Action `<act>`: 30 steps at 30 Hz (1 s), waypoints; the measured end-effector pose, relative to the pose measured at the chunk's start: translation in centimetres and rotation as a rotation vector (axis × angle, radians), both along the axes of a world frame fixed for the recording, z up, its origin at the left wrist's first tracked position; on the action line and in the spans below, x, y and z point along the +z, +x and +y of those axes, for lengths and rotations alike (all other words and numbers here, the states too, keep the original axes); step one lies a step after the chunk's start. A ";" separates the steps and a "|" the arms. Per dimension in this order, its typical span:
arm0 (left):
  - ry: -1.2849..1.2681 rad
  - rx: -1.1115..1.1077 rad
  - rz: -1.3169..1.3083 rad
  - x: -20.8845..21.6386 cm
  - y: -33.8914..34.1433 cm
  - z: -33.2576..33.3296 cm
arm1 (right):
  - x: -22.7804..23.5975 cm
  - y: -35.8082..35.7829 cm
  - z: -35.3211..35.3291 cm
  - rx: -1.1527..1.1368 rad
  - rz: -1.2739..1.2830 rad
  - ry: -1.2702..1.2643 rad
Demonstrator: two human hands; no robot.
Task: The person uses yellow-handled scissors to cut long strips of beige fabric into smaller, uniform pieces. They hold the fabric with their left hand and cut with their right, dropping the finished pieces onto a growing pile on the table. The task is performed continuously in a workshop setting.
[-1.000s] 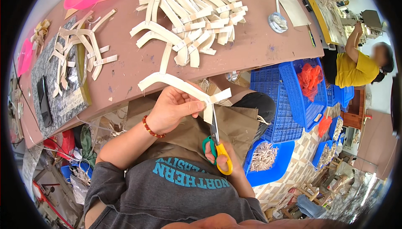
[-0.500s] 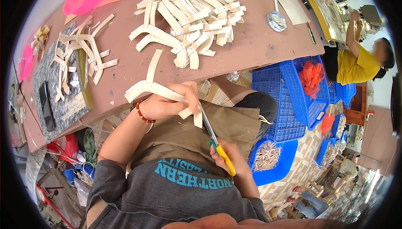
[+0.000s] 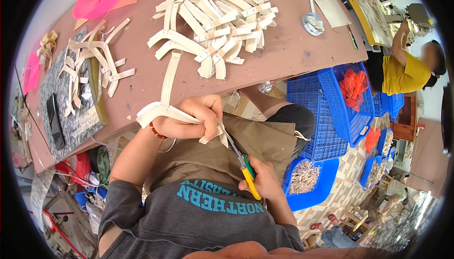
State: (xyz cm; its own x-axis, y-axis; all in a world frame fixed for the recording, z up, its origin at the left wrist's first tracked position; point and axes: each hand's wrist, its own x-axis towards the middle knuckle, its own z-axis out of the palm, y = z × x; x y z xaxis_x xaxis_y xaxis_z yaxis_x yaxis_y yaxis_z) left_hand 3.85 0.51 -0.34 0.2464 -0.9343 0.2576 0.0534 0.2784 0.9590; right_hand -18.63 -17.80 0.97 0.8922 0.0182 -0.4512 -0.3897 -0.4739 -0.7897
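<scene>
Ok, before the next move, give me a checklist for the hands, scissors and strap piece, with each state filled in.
1. Cream strap piece held: ok, gripped in the left hand.
2. Scissors in hand: ok, the right hand holds them by the yellow and green handles.
3. Blades pointed at the work: ok, tips at the piece's right-hand end.
4. Left fingers well clear of the blades: not ok, they look very close to the tips.
5. Piece's upper tail free of the pile: cannot tell; it ends right beside it.
</scene>
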 end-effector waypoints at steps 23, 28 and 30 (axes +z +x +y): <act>0.043 0.022 -0.138 0.6 -0.5 0.0 | 1.3 0.6 0.2 0.028 -0.032 -0.205; 0.053 -0.008 -0.159 0.2 -0.3 -0.1 | 1.2 0.4 -0.2 0.050 -0.024 -0.133; 0.041 -0.023 -0.167 0.2 -0.1 -0.1 | 0.9 0.3 -0.3 0.041 -0.010 -0.047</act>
State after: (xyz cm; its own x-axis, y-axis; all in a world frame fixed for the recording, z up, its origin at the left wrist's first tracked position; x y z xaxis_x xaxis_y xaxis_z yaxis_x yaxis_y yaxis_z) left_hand 3.72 0.45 -0.18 0.1814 -0.9498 0.2549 -0.1015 0.2397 0.9655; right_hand -18.38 -18.15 1.89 0.8957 0.0338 -0.4434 -0.3614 -0.5256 -0.7702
